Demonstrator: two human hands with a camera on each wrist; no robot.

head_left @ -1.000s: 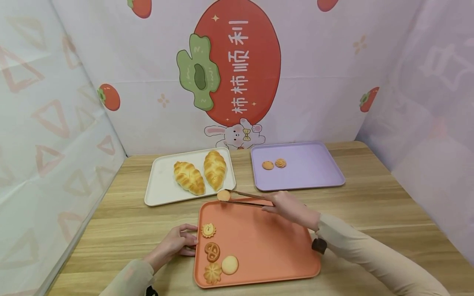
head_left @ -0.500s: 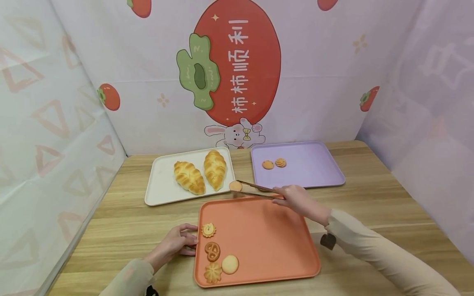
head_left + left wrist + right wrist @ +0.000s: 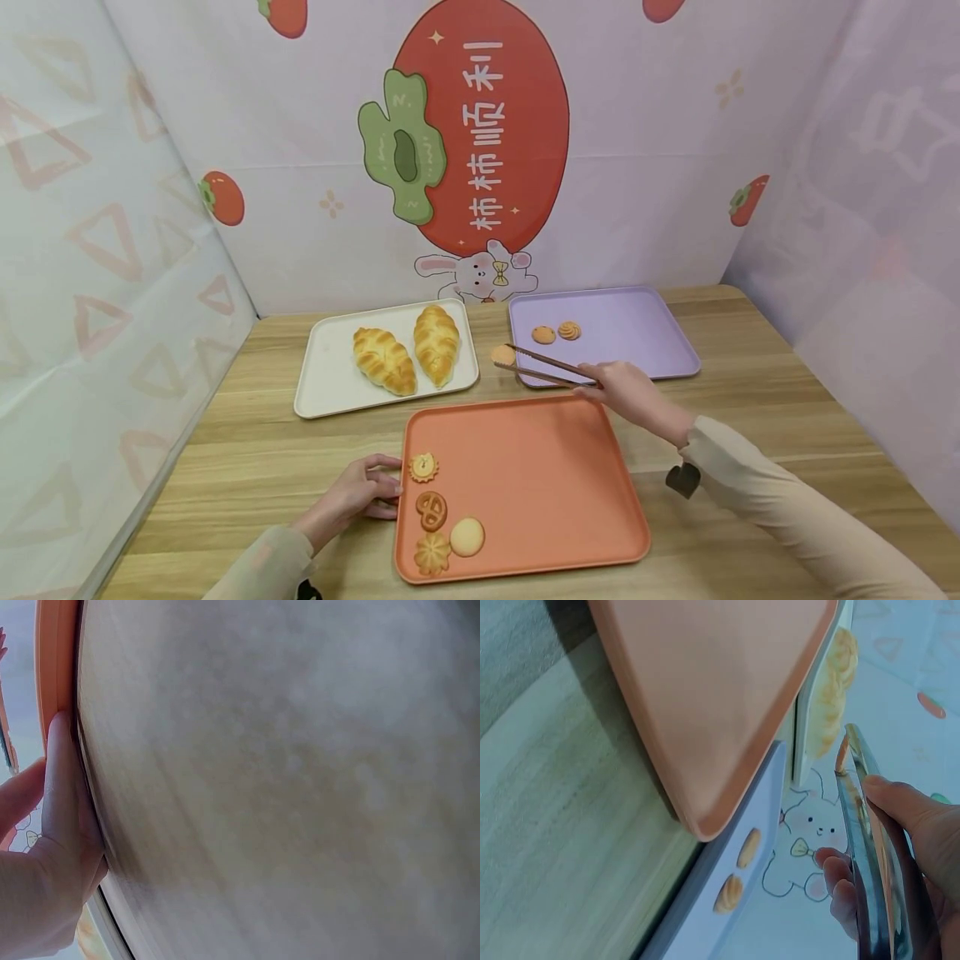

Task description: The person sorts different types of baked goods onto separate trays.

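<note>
My right hand (image 3: 630, 396) grips metal tongs (image 3: 547, 367), whose tips pinch a small round cookie (image 3: 503, 355). In the head view the cookie overlaps the wood between the cream tray (image 3: 318, 392) and the left edge of the purple tray (image 3: 637, 333). The right wrist view shows the tongs (image 3: 870, 847) with thumb and fingers around them. My left hand (image 3: 360, 492) touches the left rim of the orange tray (image 3: 540, 492) with its fingers. In the left wrist view one finger (image 3: 60, 780) lies fairly straight against that rim.
The orange tray carries a pretzel cookie (image 3: 431, 510), a round plain cookie (image 3: 467, 537), a flower-shaped cookie (image 3: 432, 553) and a scalloped cookie (image 3: 423, 467). Two braided breads (image 3: 384, 360) lie on the cream tray. Two cookies (image 3: 543, 334) sit at the purple tray's left.
My right hand has moved the tongs and pinched cookie right and away from me, from the orange tray's far edge to the purple tray's left edge. The left hand has stayed put.
</note>
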